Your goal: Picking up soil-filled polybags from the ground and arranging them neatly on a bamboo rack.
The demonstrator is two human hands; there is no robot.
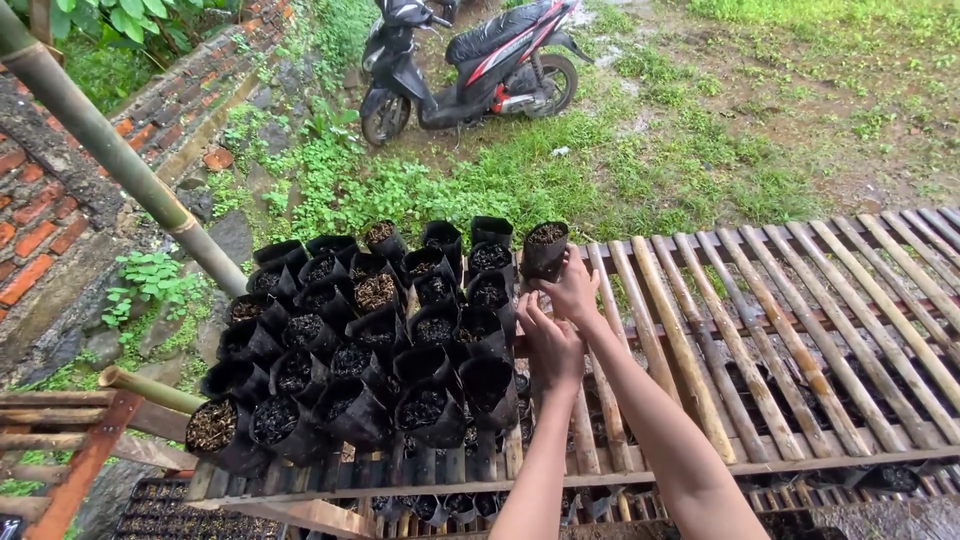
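Seedling bag (545, 250), black, soil-filled, at far right edge of packed cluster (370, 340) on bamboo rack (800, 330). Right hand (572, 290) closed round it; left hand (550, 345) open, empty (just beside). Most of rack unfilled.

It was an outdoor plant nursery: black soil-filled seedling bags (380, 340) crowded a slatted bamboo tabletop (800, 330), with wet grass (620, 160), a brick wall (40, 210) and a parked scooter (470, 60) behind.

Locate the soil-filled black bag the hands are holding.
In the head view, the black bag sits centre frame, at the right edge of the bag cluster on the bamboo rack.
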